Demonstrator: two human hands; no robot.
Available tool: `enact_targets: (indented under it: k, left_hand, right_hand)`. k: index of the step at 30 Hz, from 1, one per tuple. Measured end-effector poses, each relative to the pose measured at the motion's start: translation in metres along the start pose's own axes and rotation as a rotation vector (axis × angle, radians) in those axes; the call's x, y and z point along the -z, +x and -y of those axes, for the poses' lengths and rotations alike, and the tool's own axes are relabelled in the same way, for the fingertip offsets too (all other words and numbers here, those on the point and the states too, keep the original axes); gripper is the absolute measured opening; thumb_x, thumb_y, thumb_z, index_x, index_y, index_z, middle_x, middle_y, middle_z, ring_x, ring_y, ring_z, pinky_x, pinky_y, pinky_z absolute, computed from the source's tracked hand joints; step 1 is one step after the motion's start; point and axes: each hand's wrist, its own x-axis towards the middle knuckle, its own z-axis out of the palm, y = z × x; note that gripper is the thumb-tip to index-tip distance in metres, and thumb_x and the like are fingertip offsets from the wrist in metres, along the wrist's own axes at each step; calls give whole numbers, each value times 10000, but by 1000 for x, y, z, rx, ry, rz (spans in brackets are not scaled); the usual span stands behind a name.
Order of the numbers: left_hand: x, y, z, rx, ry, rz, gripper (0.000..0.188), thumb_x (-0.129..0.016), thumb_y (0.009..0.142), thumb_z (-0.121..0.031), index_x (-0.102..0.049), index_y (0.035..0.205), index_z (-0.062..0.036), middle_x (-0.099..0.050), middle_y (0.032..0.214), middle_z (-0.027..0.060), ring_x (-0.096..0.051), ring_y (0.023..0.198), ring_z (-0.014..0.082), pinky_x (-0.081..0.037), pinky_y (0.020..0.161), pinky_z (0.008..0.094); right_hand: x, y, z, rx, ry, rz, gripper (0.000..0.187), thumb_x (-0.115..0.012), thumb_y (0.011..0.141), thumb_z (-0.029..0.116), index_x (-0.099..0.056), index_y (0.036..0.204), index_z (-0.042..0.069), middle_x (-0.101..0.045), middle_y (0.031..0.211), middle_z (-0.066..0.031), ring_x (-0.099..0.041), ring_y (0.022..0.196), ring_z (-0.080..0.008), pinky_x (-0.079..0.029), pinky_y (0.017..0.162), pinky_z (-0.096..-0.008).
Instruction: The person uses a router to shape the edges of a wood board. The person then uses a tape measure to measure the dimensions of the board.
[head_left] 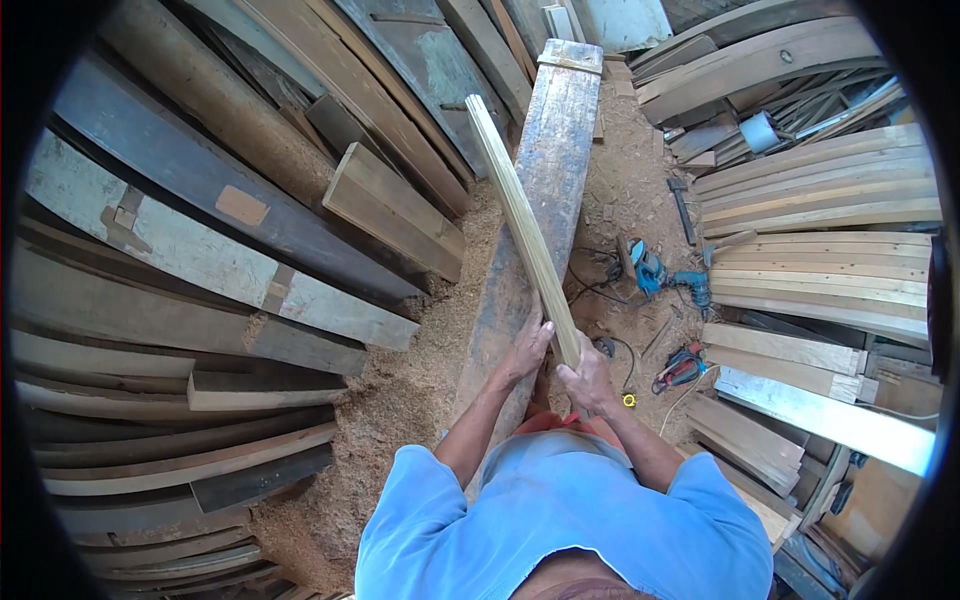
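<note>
A long, pale wooden strip (518, 215) slants up and away to the left from my hands. Its near end lies between them, close to my body. My left hand (529, 347) is closed round the strip's left side, a little above the near end. On the right side, my right hand (588, 378) grips it lower down, with the thumb on the wood. Beneath runs a worn plank bench (553, 150), with a thin cross-strip (570, 63) at its far end. The strip's far end juts out past the bench's left edge.
Right of the bench, a blue power planer (648, 268), a teal drill (692, 288), a red-and-dark power tool (680, 368), a hammer (682, 210) and a yellow tape measure (629, 401) lie on the sawdust-covered floor with cords. Boards (400, 190) lean at left; stacked planks (820, 270) stand at right.
</note>
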Motion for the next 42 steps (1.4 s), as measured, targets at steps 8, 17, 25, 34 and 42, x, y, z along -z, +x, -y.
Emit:
enact_targets:
  k: [8, 17, 25, 34, 42]
  left_hand:
    - [-63, -115, 105, 803, 235, 367, 772, -436, 1034, -586, -484, 1422, 80, -563, 1412, 312, -532, 1341, 428, -430, 1101, 485]
    - [-101, -181, 153, 982, -1082, 85, 678, -359, 1090, -530, -490, 1422, 46, -581, 1387, 249, -528, 1335, 358, -444, 1115, 510]
    - [-35, -143, 115, 858, -802, -207, 598, -327, 1110, -477, -560, 1319, 33, -702, 1168, 219, -724, 885, 278, -611, 820, 427]
    - [17, 34, 87, 544, -620, -405, 473, -350, 1121, -396, -564, 1210, 16, -741, 890, 152, -690, 648, 206, -594, 591, 359]
    - [35, 148, 46, 303, 340, -219, 511, -500, 1028, -354, -513, 1375, 21, -622, 1282, 292, -609, 1210, 347, -454, 1063, 454]
  right_hand:
    - [60, 14, -58, 72, 7, -62, 573, -702, 828, 191, -562, 1339, -27, -704, 1109, -245, -699, 1036, -319, -539, 904, -418]
    - [-55, 0, -229, -313, 639, -189, 419, -677, 963, 329, -673, 1160, -41, -705, 981, -56, -645, 863, -130, -549, 755, -331]
    - [-96, 44, -192, -348, 561, -267, 535, -601, 1009, 482, -677, 942, -43, -666, 815, -81, -578, 777, -138, -493, 686, -359]
    - [-24, 177, -112, -268, 139, -210, 528, -562, 1012, 433, -688, 1023, -80, -725, 933, -254, -705, 907, -264, -527, 789, -422]
    - [-34, 112, -225, -333, 291, -12, 294, -619, 956, 323, -726, 903, 54, -720, 827, -86, -680, 724, -209, -531, 639, -376]
